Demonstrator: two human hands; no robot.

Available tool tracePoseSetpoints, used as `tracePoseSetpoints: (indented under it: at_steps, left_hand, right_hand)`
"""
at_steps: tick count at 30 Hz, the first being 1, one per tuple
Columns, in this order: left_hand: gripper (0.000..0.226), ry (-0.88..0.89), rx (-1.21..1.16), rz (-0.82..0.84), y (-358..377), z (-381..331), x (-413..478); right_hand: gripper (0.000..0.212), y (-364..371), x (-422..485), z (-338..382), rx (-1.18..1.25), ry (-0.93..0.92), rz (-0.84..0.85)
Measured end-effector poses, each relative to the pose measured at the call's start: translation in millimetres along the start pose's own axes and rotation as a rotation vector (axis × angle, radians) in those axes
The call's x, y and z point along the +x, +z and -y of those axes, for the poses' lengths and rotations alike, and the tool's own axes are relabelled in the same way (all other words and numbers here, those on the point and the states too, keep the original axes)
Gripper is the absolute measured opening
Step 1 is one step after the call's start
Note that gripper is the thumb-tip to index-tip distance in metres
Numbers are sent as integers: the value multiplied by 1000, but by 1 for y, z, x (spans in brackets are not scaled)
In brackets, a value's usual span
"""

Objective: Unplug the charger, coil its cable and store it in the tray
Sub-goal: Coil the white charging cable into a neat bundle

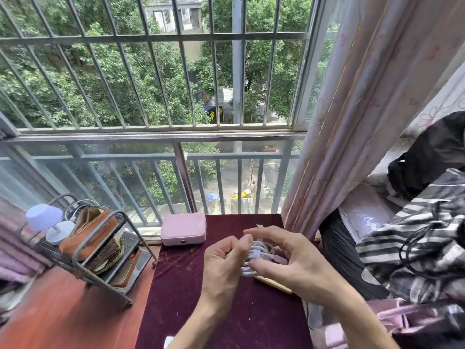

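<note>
Both hands are raised just above the desk (75,318), close together, with a bundle of white cable (256,250) held between them. The left hand (222,263) is closed, its curled fingers pinching one side of the bundle. The right hand (284,258) grips the other side, thumb pressed against the lower loops and fingers arched over the top. The cable is gathered in several loops; a short white band crosses them at the middle. Whether a charger body is within the bundle cannot be told, as the fingers cover much of it.

Beneath the hands lies a dark red velvet cloth (221,313) covering that part of the desk. A thin, gold-edged flat object (274,284) lies on the cloth directly under the right hand, mostly hidden. Beyond the left hand, at the far edge of the cloth, sits a closed pink case (183,228). Well to the left of both hands stands a grey metal rack (100,250) holding a brown pouch (88,233) and a small white lamp (46,220). To the right of the right hand hangs a pink curtain (352,122).
</note>
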State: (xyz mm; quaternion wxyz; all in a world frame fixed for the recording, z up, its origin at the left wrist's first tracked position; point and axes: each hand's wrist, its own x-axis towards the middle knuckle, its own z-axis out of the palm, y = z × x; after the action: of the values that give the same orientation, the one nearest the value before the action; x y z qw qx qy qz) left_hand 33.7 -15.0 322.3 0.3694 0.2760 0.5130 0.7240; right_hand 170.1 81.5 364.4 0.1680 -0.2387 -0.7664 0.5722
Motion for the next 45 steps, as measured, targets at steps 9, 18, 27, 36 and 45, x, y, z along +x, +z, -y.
tracePoseSetpoints:
  at_steps: [9, 18, 27, 36, 45]
  left_hand:
    - [41, 74, 172, 93, 3, -4, -3]
    - [39, 115, 248, 98, 3, -13, -7]
    - [50, 96, 290, 59, 6, -12, -9]
    - [48, 45, 327, -24, 12, -10, -5]
    - [50, -92, 234, -29, 17, -18, -2]
  right_hand:
    - [29, -8, 10, 2, 119, -86, -72]
    - [23, -8, 7, 5, 195, -117, -171]
    - [12, -5, 4, 4, 100, -147, -296]
    - [3, 7, -9, 3, -200, -248, -363]
    - [9, 15, -16, -8, -628, -479, -422]
